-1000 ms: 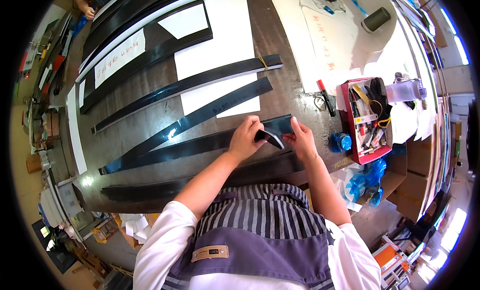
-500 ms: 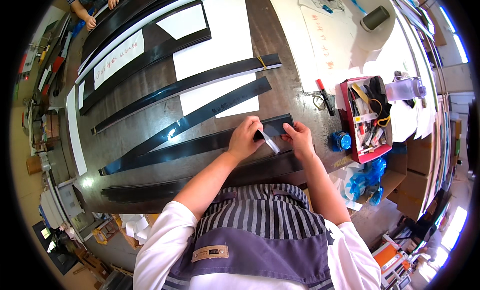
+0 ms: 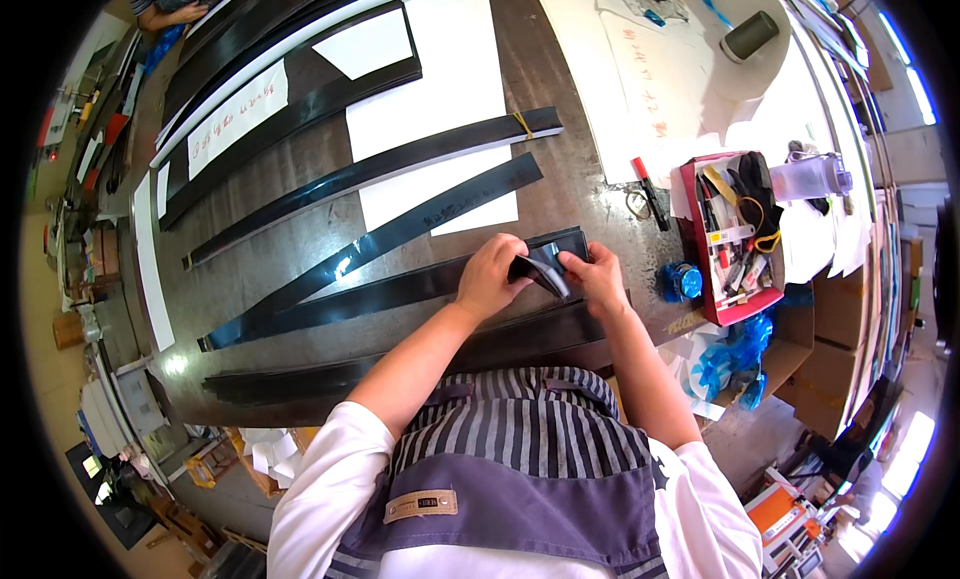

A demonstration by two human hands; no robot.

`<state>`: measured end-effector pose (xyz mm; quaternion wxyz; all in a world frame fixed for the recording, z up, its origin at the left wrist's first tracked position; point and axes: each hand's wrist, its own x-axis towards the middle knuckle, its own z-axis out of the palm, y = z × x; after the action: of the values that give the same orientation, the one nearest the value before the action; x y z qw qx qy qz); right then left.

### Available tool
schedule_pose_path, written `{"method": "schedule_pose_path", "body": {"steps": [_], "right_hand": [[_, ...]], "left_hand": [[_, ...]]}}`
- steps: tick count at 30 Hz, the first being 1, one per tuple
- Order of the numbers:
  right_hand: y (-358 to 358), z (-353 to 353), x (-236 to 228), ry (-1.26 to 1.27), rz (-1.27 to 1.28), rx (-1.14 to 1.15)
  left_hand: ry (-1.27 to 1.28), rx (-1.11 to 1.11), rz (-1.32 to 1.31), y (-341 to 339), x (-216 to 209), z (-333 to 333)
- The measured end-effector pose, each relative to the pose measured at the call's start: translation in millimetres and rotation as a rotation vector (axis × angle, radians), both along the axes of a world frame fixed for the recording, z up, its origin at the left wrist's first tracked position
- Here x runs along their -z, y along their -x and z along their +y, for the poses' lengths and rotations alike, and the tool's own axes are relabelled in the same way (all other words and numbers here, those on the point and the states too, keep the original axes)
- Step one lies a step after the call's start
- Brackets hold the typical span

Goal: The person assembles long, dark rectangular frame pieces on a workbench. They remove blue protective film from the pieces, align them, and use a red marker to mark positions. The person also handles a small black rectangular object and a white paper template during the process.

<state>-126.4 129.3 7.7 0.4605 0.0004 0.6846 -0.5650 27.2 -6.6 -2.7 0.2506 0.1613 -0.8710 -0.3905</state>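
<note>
My left hand (image 3: 492, 274) is closed on the bent-up ends of thin black strips (image 3: 542, 272), which curl over toward me. On the right end of the same stack of black strips (image 3: 400, 290), my right hand (image 3: 594, 277) pinches with thumb and fingers. Beyond it, a single glossy black strip (image 3: 380, 244) with faint writing lies slantwise, its left end meeting the stack. Nearest my body is another pile of dark strips (image 3: 330, 376), partly under my left forearm.
A banded bundle of black strips (image 3: 400, 166) lies farther off, with wider black stacks (image 3: 350, 84) behind. To the right are a red box of tools (image 3: 735, 307), a red-capped marker (image 3: 650, 192) and a bottle (image 3: 812, 177). Another person's hand (image 3: 190, 12) is at far left.
The raised strip ends between my hands now show a dark face instead of a pale edge. My right thumb has shifted slightly left. The other person's hands have drawn back.
</note>
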Motion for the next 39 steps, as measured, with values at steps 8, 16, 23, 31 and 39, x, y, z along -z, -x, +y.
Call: {"method": "schedule_pose_path", "body": {"steps": [8, 16, 23, 31, 39], "right_hand": [[8, -2, -12, 0.038, -0.221, 0.082], [-8, -10, -11, 0.024, 0.111, -0.017], [9, 3, 3, 0.037, -0.186, 0.079], [1, -1, -1, 0.007, 0.023, -0.054], [3, 0, 7, 0.004, 0.044, -0.065]], "left_hand": [[0.007, -0.008, -0.054, -3, 1, 1], [-0.073, -0.02, -0.046, 1, -5, 2], [0.017, 0.004, -0.041, -3, 0, 0], [0.003, -0.01, -0.072, -2, -3, 2], [-0.026, -0.018, -0.002, 0, 0, 1]]}}
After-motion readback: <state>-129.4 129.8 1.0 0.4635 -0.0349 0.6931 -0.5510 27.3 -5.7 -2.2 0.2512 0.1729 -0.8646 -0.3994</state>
